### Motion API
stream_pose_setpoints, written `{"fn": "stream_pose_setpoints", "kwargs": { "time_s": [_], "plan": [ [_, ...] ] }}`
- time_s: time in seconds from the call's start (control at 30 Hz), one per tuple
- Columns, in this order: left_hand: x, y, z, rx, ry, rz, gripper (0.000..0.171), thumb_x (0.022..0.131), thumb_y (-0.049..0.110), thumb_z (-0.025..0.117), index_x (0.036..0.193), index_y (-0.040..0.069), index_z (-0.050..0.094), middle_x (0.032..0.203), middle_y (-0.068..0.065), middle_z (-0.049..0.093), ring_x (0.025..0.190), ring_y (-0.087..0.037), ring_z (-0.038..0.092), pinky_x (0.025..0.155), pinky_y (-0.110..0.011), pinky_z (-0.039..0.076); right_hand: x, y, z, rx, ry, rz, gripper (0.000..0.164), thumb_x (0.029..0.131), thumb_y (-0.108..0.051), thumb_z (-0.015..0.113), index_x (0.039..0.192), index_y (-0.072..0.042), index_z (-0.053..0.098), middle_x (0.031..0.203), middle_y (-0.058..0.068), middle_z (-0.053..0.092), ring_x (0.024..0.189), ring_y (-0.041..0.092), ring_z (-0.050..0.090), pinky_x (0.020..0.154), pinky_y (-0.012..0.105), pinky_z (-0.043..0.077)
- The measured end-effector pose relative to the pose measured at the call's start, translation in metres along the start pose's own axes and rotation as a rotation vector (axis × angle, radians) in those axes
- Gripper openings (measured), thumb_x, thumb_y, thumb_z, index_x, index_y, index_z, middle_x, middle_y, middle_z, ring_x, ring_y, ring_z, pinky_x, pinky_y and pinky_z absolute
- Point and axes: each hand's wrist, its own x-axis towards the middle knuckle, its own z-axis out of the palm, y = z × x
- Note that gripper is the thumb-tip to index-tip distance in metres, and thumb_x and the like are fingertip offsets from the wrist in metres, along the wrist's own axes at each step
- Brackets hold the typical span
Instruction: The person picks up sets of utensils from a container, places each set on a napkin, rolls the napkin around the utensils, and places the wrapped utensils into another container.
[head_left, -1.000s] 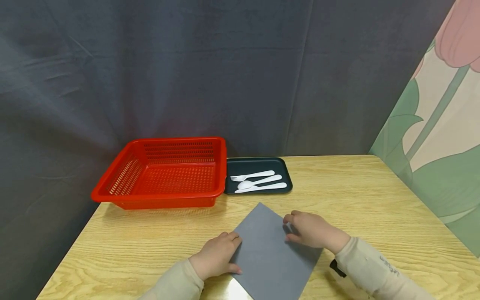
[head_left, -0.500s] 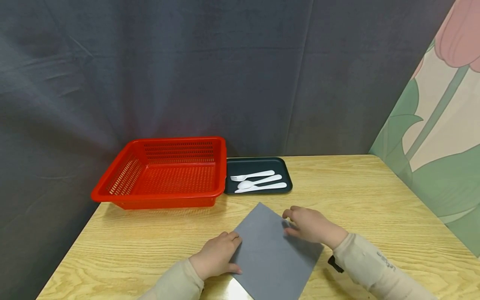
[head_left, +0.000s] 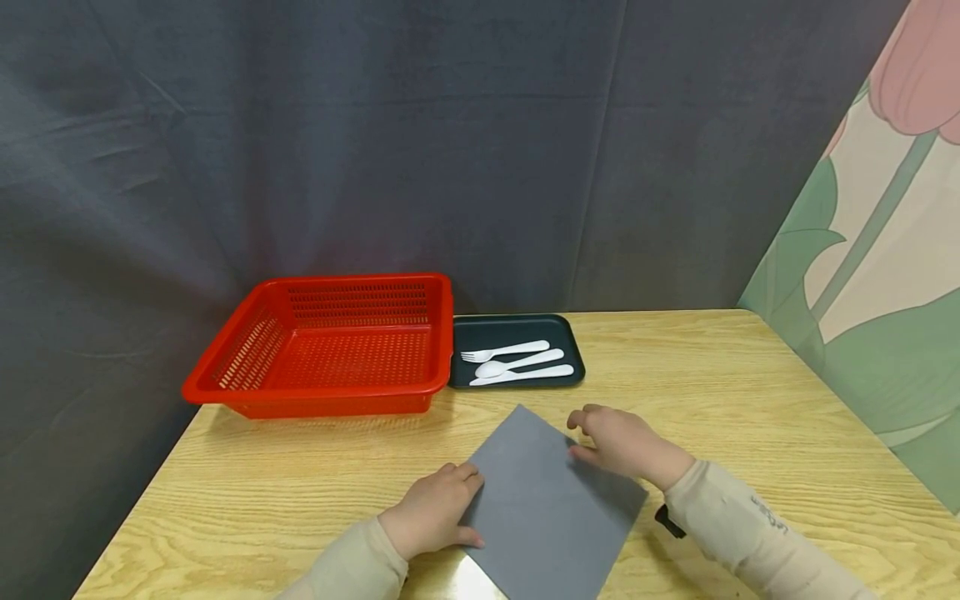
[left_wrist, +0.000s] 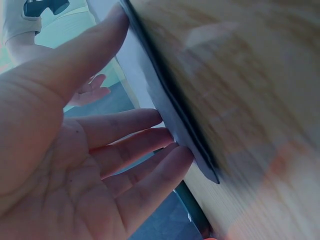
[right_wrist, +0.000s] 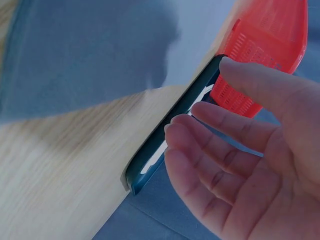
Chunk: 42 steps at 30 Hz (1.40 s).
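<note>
A grey square sheet [head_left: 540,508], cloth or felt by its look, lies flat on the wooden table with one corner toward the back. My left hand [head_left: 437,510] rests at its left edge; in the left wrist view the fingertips [left_wrist: 181,156] and thumb touch the edge without curling round it. Over the upper right edge hovers my right hand [head_left: 622,443], its fingers loosely bent and holding nothing. From the right wrist view, that hand [right_wrist: 250,165] is apart from the sheet [right_wrist: 90,55], whose surface carries a shadow.
A red perforated basket [head_left: 330,402] stands at the back left. Against its right side is a dark tray [head_left: 510,328] bearing a white fork [head_left: 510,351], spoon [head_left: 525,362] and knife [head_left: 528,376]. A grey curtain [head_left: 420,167] hangs behind the table [head_left: 720,367].
My right hand has risen slightly, away from the sheet toward the back. The left hand and the sheet stay in place.
</note>
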Motion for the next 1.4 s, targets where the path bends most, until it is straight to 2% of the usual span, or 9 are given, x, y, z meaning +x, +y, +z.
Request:
{"fn": "stream_pose_setpoints", "kwargs": {
  "time_s": [0.23, 0.97, 1.4],
  "plan": [
    [0.0, 0.0, 0.001, 0.002, 0.013, 0.004, 0.067, 0.067, 0.049, 0.078, 0.115, 0.006, 0.061, 0.111, -0.001, 0.06, 0.093, -0.015, 0.056, 0.075, -0.024, 0.051, 0.002, 0.002, -0.001, 0.003, 0.005, 0.0, 0.024, 0.081, -0.023, 0.07, 0.096, -0.006, 0.064, 0.081, 0.003, 0.061, 0.069, 0.013, 0.059, 0.054, 0.024, 0.045],
    [0.0, 0.001, 0.0, -0.007, 0.005, -0.007, 0.066, 0.067, 0.049, 0.078, 0.116, 0.007, 0.06, 0.113, -0.001, 0.06, 0.094, -0.016, 0.056, 0.075, -0.025, 0.051, 0.011, 0.006, -0.006, 0.025, 0.003, 0.013, 0.022, 0.084, -0.021, 0.066, 0.098, -0.003, 0.063, 0.081, 0.006, 0.062, 0.066, 0.011, 0.056, 0.055, 0.025, 0.045],
    [0.0, 0.0, 0.0, -0.014, -0.008, -0.011, 0.067, 0.068, 0.049, 0.077, 0.117, 0.007, 0.06, 0.114, -0.002, 0.06, 0.096, -0.017, 0.057, 0.077, -0.026, 0.051, 0.016, 0.011, -0.005, 0.01, 0.01, 0.016, 0.023, 0.084, -0.02, 0.067, 0.097, -0.002, 0.064, 0.083, 0.007, 0.064, 0.07, 0.014, 0.06, 0.055, 0.026, 0.047]
  ]
}}
